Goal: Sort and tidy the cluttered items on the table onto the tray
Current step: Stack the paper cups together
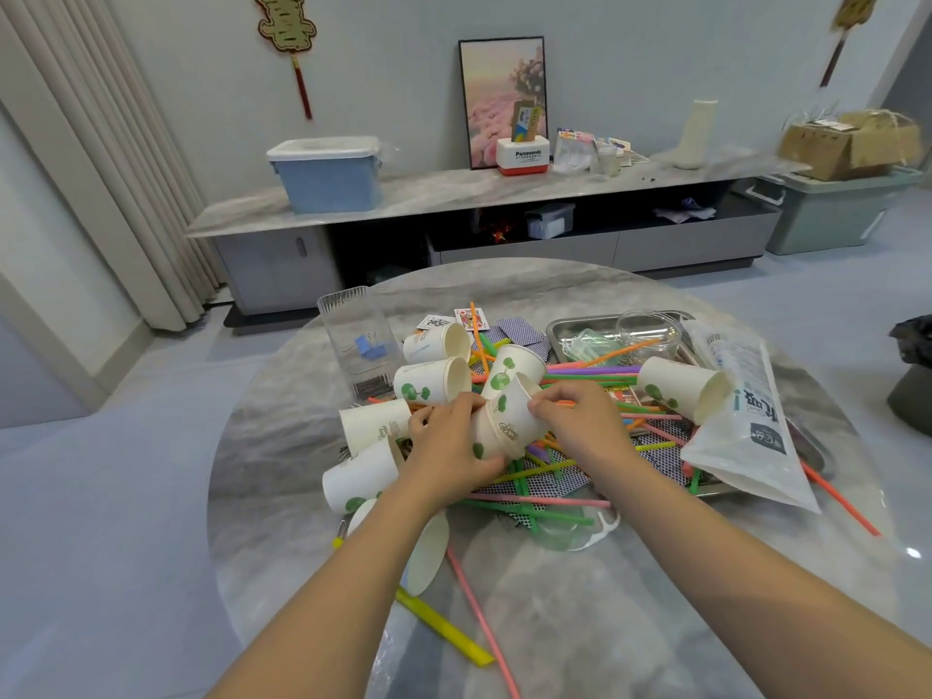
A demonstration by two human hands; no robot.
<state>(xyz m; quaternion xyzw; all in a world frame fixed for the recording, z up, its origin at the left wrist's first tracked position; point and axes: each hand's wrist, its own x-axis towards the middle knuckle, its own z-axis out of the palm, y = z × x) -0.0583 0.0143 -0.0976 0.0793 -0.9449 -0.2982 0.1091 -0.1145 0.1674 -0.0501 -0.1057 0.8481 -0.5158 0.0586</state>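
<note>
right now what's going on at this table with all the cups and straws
A person is tidying a cluttered round marble table. Both hands grip a white paper cup with green leaf prints: the left hand wraps its lower body, the right hand pinches near its rim. A second matching cup seems nested into it. More cups lie tipped over among coloured plastic straws and playing cards. The steel tray behind holds a clear plastic tub and a few straws.
</note>
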